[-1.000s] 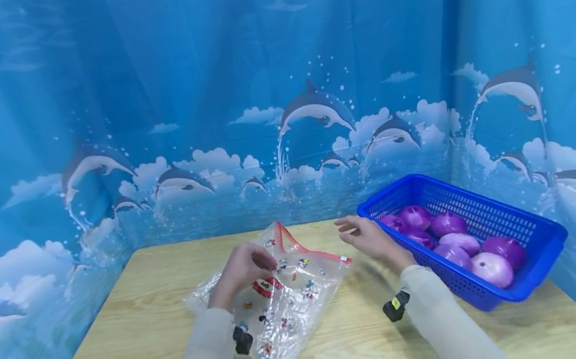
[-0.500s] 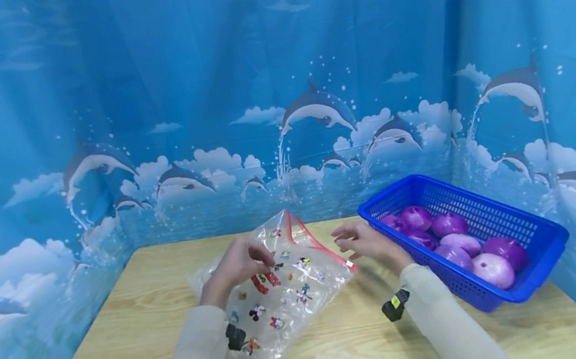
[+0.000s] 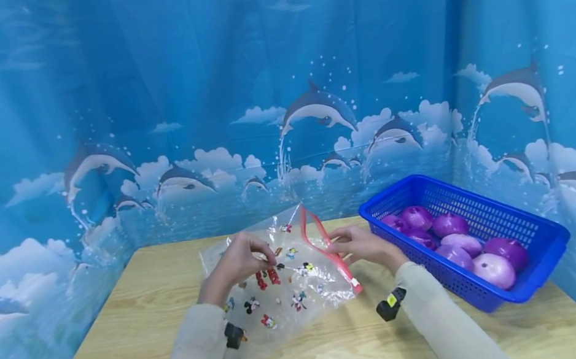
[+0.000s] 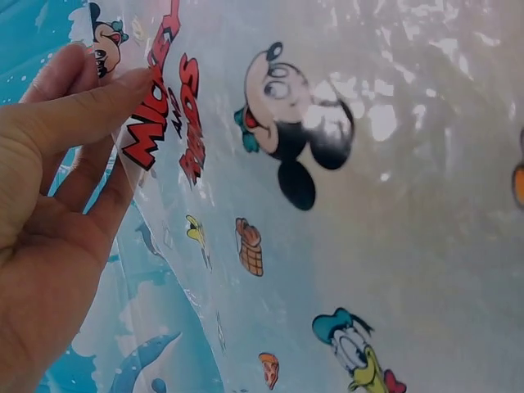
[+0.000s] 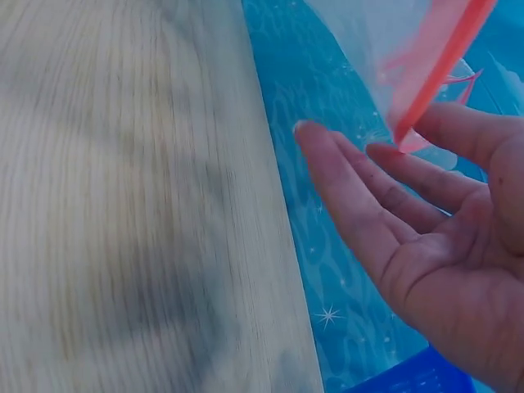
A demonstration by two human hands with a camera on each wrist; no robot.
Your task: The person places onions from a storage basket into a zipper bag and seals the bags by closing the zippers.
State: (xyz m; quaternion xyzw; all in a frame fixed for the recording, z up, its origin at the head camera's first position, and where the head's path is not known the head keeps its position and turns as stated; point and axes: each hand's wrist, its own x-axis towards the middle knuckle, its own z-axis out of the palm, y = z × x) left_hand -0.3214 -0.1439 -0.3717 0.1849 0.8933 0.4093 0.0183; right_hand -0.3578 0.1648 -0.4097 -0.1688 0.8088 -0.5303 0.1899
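Observation:
A clear plastic zip bag (image 3: 288, 291) printed with cartoon figures is lifted off the wooden table (image 3: 124, 353), its red zip edge (image 3: 326, 248) raised toward the right. My left hand (image 3: 264, 262) pinches the bag's film between thumb and fingers; the left wrist view shows this pinch (image 4: 115, 82) on the printed bag (image 4: 368, 205). My right hand (image 3: 338, 247) is at the red zip edge. In the right wrist view its fingers (image 5: 360, 172) lie nearly straight, with the red zip strip (image 5: 438, 70) touching them.
A blue plastic basket (image 3: 530, 230) stands at the table's right side and holds several purple balls (image 3: 448, 224). Blue dolphin-print curtains enclose the table at the back and on both sides.
The bag has been lifted and turned, its red zip edge swinging up and to the right. My right hand has moved left from beside the basket to the zip edge.

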